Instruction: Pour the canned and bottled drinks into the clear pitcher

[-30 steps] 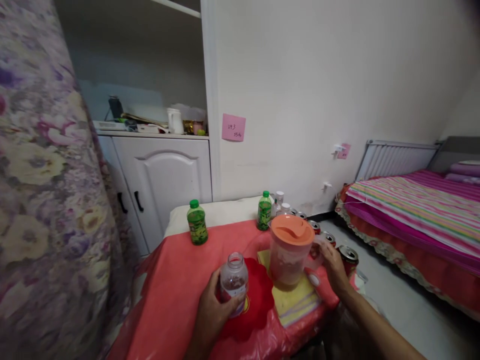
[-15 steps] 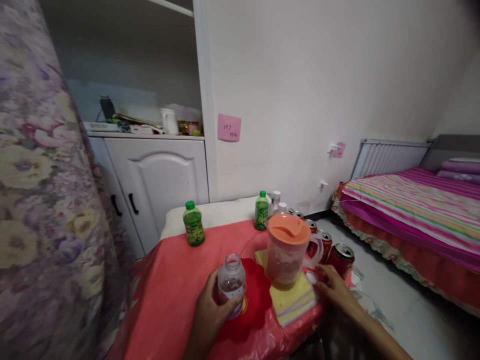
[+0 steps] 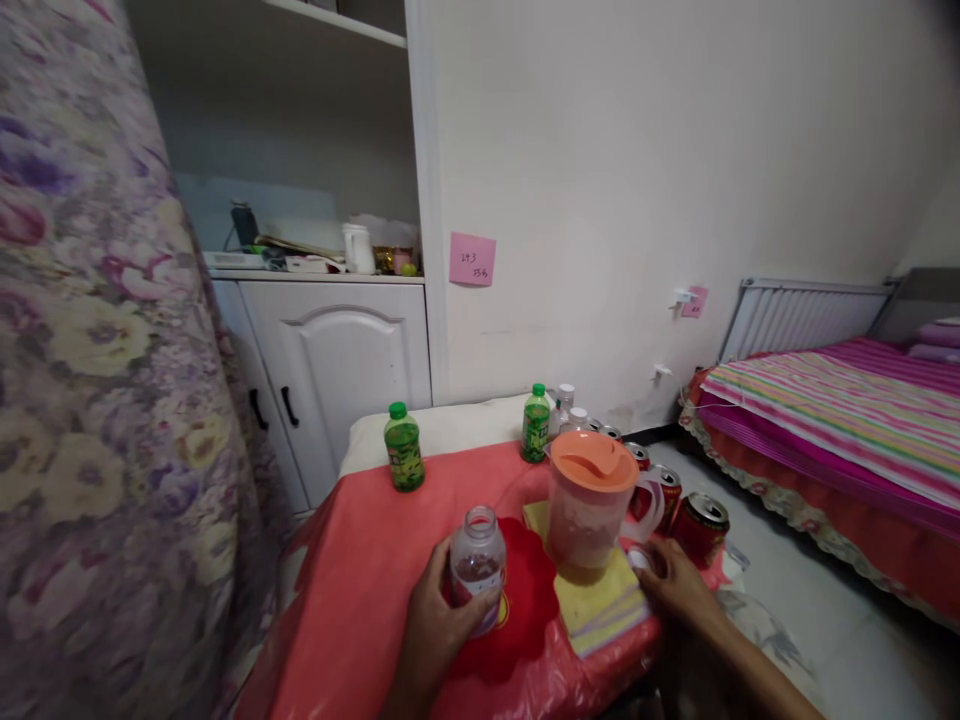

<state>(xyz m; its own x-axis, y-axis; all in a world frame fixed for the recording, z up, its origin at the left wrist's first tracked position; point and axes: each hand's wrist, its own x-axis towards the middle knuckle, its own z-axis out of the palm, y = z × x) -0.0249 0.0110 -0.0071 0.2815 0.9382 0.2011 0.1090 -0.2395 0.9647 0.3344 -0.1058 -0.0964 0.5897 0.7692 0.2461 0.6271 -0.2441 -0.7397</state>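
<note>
Jar (image 3: 478, 550) left of jug (image 3: 585, 520), best steadied upright in left hand's (image 3: 433, 625) wrapped fingers; cap (image 3: 637, 559) at right hand's (image 3: 684, 590) half-curled fingers, grip unclear.

The cloth (image 3: 352, 560) on the table is coral red, the plate (image 3: 525, 610) is of a deeper red, and the towel (image 3: 600, 610) is yellow with pale purple stripes. The pitcher (image 3: 585, 525) is clear with an orange lid (image 3: 595, 460), and the two bottles (image 3: 405, 458) are green with green caps. The curtain (image 3: 97, 400) has purple, pink and cream flowers, while the blanket (image 3: 825, 395) has pink, white, green and yellow stripes.
</note>
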